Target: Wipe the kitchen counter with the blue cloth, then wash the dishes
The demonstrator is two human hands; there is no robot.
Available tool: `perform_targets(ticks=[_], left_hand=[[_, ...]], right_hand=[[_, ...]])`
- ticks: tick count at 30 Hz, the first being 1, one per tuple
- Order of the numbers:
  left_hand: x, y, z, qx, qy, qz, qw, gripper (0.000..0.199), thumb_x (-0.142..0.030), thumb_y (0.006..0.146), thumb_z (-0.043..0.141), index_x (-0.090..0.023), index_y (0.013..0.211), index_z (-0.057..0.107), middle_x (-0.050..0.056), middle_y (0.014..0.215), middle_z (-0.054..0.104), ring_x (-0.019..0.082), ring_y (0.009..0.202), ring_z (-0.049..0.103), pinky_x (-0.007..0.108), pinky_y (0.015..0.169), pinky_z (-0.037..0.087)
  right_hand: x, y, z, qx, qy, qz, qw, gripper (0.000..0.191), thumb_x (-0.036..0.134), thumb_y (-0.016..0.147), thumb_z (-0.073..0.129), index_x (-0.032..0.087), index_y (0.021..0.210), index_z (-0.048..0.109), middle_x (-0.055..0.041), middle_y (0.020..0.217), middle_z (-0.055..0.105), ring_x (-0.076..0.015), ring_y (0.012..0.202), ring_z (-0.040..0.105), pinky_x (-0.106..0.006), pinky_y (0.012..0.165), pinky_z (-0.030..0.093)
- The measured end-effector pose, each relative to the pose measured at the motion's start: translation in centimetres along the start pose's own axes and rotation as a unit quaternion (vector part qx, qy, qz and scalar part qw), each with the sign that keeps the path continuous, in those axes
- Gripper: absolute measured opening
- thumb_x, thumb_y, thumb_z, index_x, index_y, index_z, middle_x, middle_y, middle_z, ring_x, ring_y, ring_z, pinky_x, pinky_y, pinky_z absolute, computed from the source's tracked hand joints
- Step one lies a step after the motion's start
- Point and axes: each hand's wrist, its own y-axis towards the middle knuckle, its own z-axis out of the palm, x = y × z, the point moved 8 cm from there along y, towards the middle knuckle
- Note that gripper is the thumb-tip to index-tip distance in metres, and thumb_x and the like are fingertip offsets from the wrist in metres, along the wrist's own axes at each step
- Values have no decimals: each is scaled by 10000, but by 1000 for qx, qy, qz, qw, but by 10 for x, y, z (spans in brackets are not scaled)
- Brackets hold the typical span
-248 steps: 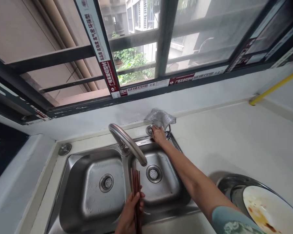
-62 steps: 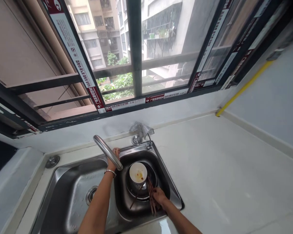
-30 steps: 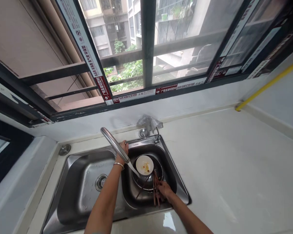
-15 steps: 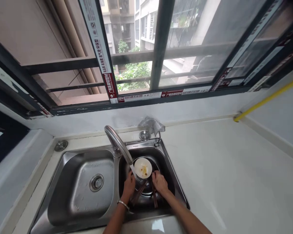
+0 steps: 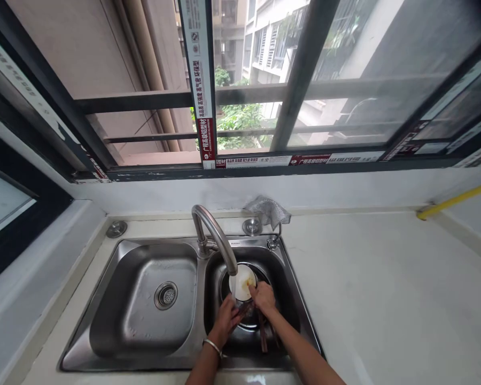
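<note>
A white bowl [image 5: 242,279] with yellow and orange food residue rests on a dark round pan or dish [image 5: 249,322] in the right basin. My right hand [image 5: 264,298] is closed at the bowl's right front rim, thumb over the edge. Below the bowl, my left hand [image 5: 226,316] has its fingers closed round brown chopsticks [image 5: 245,308]; their exact grip is partly hidden. More brown chopsticks [image 5: 263,334] lean down below my right hand. Water runs from the faucet [image 5: 218,235] past the bowl's left side, close to my left fingers.
The left basin [image 5: 116,315] has a drain strainer [image 5: 165,295]. Behind the sink lie a grey mesh cloth [image 5: 268,211] and round metal drain plugs [image 5: 251,226]. A pale counter [image 5: 377,289] extends right, and a yellow pipe [image 5: 457,199] runs along the right wall.
My left hand has dropped from beside the bowl to the chopsticks beneath it. My right hand has come further over the bowl's rim. The view has swung slightly left.
</note>
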Motion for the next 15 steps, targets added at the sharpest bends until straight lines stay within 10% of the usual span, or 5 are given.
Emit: perform_targets(ticks=[15], left_hand=[[-9, -2, -7, -22, -24, -1, 999, 744, -547, 730, 725, -188, 1342, 500, 188, 1410, 546, 317, 1288, 543, 403, 1057, 468]], right_hand=[[14, -24, -14, -12, -5, -38, 999, 269, 256, 906, 522, 71, 933, 715, -247, 1016, 719, -303, 1044, 683, -306, 851, 500]])
